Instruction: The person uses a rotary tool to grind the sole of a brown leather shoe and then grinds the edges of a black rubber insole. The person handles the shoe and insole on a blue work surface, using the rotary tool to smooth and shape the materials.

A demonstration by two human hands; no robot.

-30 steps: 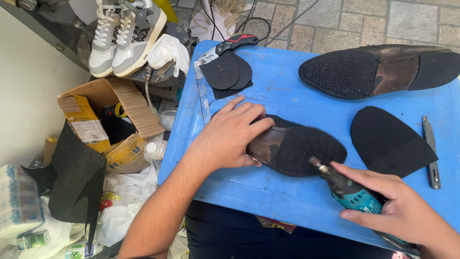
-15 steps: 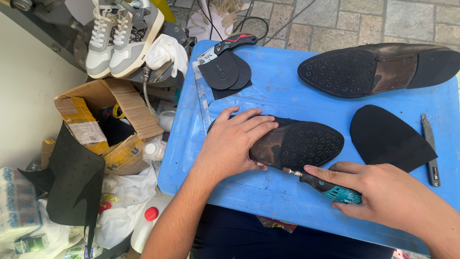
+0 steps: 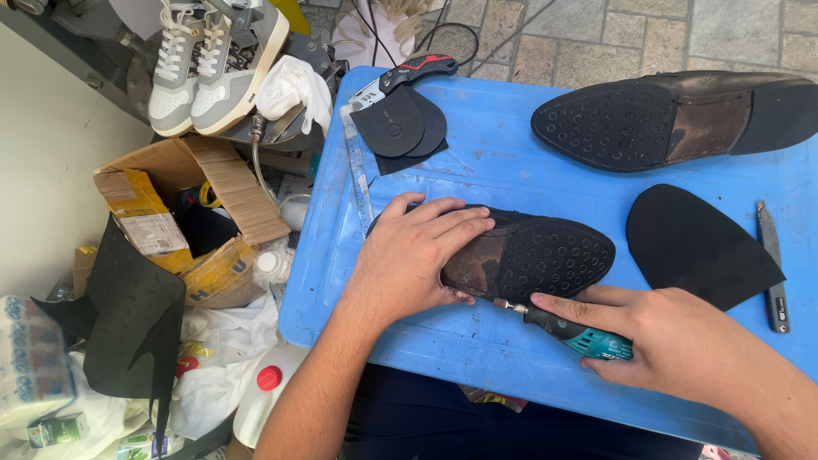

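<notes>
On the blue tabletop (image 3: 477, 162), your left hand (image 3: 417, 251) presses flat on the upturned shoe (image 3: 528, 255); just beside its edge, your right hand (image 3: 673, 336) grips a teal rotary tool (image 3: 567, 328). Sole trimming looks unfinished.

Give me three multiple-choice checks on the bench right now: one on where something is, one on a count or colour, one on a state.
1. Where does the loose black sole piece lie?
A. right of the held shoe
B. inside the cardboard box
C. on the sneakers

2. What colour is the table?
A. red
B. blue
C. green

3. How is the shoe under the left hand lying?
A. upright
B. sole up
C. in a bag

Answers:
1 A, it lies flat on the table to the shoe's right.
2 B, its bare top is plainly blue.
3 B, the studded sole faces the camera, with the rotary tool in the right hand at its edge.
</notes>
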